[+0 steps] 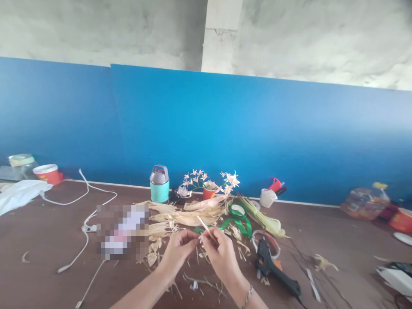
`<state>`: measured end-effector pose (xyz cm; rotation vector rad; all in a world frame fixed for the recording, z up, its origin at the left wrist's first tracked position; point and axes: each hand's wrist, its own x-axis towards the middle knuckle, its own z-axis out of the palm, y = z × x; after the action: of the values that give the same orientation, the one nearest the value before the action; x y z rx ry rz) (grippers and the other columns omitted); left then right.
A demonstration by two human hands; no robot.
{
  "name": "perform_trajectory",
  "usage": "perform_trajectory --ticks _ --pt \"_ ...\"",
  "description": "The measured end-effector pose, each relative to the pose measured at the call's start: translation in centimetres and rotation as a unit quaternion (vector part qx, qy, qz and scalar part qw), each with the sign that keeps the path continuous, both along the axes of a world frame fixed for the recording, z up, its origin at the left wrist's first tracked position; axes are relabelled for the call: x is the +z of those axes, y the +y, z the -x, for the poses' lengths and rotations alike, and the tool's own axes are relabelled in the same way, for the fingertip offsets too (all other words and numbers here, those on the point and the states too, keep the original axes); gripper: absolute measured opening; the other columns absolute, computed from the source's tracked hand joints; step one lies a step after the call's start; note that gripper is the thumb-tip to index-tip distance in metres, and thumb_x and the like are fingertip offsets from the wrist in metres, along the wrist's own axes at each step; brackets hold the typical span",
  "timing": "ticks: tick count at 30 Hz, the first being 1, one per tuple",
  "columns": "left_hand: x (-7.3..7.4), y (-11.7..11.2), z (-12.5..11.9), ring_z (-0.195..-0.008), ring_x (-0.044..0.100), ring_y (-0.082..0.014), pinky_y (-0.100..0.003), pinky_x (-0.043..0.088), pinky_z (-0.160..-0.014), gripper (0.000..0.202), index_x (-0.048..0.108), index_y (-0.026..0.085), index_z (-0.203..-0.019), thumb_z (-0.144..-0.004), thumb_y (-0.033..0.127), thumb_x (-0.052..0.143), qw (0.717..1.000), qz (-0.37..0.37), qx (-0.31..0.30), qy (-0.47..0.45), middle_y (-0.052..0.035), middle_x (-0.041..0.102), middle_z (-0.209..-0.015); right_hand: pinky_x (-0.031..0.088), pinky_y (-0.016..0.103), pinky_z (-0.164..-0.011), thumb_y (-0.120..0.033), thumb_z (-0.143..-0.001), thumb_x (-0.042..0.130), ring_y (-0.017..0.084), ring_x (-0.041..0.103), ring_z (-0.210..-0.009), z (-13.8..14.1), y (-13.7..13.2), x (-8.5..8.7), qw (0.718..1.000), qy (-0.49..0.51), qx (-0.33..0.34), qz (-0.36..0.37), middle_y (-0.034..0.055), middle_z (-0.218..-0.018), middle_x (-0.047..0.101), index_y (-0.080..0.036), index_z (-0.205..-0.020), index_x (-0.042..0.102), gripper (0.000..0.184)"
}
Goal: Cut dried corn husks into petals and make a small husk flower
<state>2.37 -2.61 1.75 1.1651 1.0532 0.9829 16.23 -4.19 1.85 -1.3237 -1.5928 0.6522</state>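
Note:
Both hands meet over the middle of the table. My left hand (182, 249) is closed in a pinch on a small pale piece (201, 239), too small to name. My right hand (222, 253) grips a thin whitish stick (206, 226) that slants up to the left from its fingers, and its fingertips meet the left ones at the pale piece. Beyond the hands lie dried corn husks (189, 216) and a roll of green ribbon (238, 212). Husk scraps (153, 253) are scattered around. A black glue gun (273, 268) rests to the right of my right hand.
At the back stand a turquoise flask (159, 186) and a red cup (209, 192) with husk-like flowers (230, 180). A bundle of greenish husks (264, 216) lies right of the ribbon. White cables (86, 227) run across the left side. A blue partition (225, 128) closes the rear.

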Motion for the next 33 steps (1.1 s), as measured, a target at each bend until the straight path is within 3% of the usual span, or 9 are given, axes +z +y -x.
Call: perform_trajectory --ticks 8,11,13,15,19,23,27,30,33 --pt "0.0 0.2 0.2 -0.043 0.032 -0.0057 -0.02 0.018 -0.043 0.029 0.061 0.014 -0.069 -0.067 0.042 0.066 1.0 0.007 -0.019 -0.019 0.0045 0.049 -0.051 0.033 0.021 -0.048 -0.034 -0.081 0.051 0.011 0.043 -0.054 -0.2 0.3 0.1 0.998 0.054 0.027 0.032 -0.0006 -0.063 0.051 -0.016 -0.072 0.053 0.02" --pt "-0.1 0.4 0.3 -0.043 0.033 -0.0063 -0.02 0.02 -0.043 0.029 0.061 0.014 -0.067 -0.066 0.043 0.067 0.999 0.002 0.008 -0.033 0.0042 0.051 -0.051 0.035 0.021 -0.05 -0.038 -0.084 0.048 0.012 0.044 -0.055 -0.5 0.4 -0.1 0.997 0.06 0.031 0.037 -0.0013 -0.064 0.05 -0.016 -0.092 0.057 0.025" --pt "-0.2 0.4 0.4 -0.044 0.037 -0.0072 -0.02 0.023 -0.044 0.029 0.062 0.015 -0.068 -0.065 0.043 0.067 0.998 -0.003 0.027 -0.05 0.0023 0.056 -0.056 0.036 0.022 -0.051 -0.039 -0.087 0.043 0.012 0.044 -0.054 -0.6 0.3 -0.2 0.994 0.072 0.049 0.061 -0.0028 -0.062 0.049 -0.017 -0.112 0.052 0.034" --pt "-0.2 0.5 0.4 -0.045 0.039 -0.0083 -0.02 0.025 -0.045 0.029 0.063 0.015 -0.07 -0.065 0.043 0.066 0.998 -0.013 0.029 -0.052 0.0011 0.059 -0.058 0.037 0.022 -0.051 -0.038 -0.089 0.04 0.012 0.044 -0.053 -0.5 0.3 -0.1 0.987 0.086 0.091 0.098 -0.0035 -0.059 0.048 -0.017 -0.12 0.048 0.039" --pt "-0.1 0.3 0.4 -0.043 0.036 -0.0082 -0.02 0.022 -0.044 0.028 0.064 0.015 -0.07 -0.069 0.042 0.062 0.999 -0.029 0.016 -0.03 0.0025 0.054 -0.049 0.039 0.022 -0.053 -0.031 -0.087 0.044 0.012 0.046 -0.055 -0.1 0.4 0.3 0.973 0.103 0.173 0.114 -0.002 -0.062 0.053 -0.017 -0.111 0.059 0.031" --pt "0.1 0.1 0.1 -0.042 0.032 -0.0076 -0.021 0.021 -0.043 0.023 0.064 0.015 -0.066 -0.068 0.038 0.062 0.999 -0.022 0.041 -0.016 0.0037 0.051 -0.045 0.046 0.026 -0.062 -0.025 -0.085 0.045 0.015 0.054 -0.063 0.0 0.8 0.0 0.981 0.084 0.153 0.088 0.0004 -0.064 0.057 -0.018 -0.102 0.067 0.029" --pt "-0.4 0.0 -0.3 -0.046 0.037 -0.0085 -0.02 0.025 -0.046 0.018 0.062 0.015 -0.058 -0.063 0.031 0.063 0.995 -0.002 0.097 -0.021 0.0031 0.052 -0.049 0.047 0.032 -0.081 -0.012 -0.081 0.04 0.02 0.059 -0.087 0.3 0.6 -1.2 0.993 -0.014 0.114 -0.02 0.0075 -0.086 0.064 -0.019 -0.112 0.063 0.04" --pt "-1.0 0.0 -0.4 -0.045 0.037 -0.0083 -0.02 0.026 -0.046 0.019 0.059 0.015 -0.055 -0.062 0.032 0.063 0.99 0.02 0.123 -0.06 0.0039 0.049 -0.048 0.05 0.032 -0.076 -0.001 -0.074 0.036 0.021 0.061 -0.084 0.8 0.2 -1.9 0.981 -0.165 0.075 -0.075 0.0113 -0.094 0.061 -0.018 -0.125 0.053 0.057" --pt "-1.5 0.0 -0.5 -0.043 0.033 -0.0069 -0.019 0.023 -0.044 0.02 0.056 0.016 -0.055 -0.06 0.033 0.065 0.984 0.038 0.143 -0.101 0.0061 0.044 -0.045 0.053 0.031 -0.064 0.001 -0.07 0.038 0.021 0.062 -0.074 1.4 -0.1 -2.4 0.948 -0.301 0.033 -0.092 0.0124 -0.094 0.059 -0.017 -0.132 0.043 0.065"
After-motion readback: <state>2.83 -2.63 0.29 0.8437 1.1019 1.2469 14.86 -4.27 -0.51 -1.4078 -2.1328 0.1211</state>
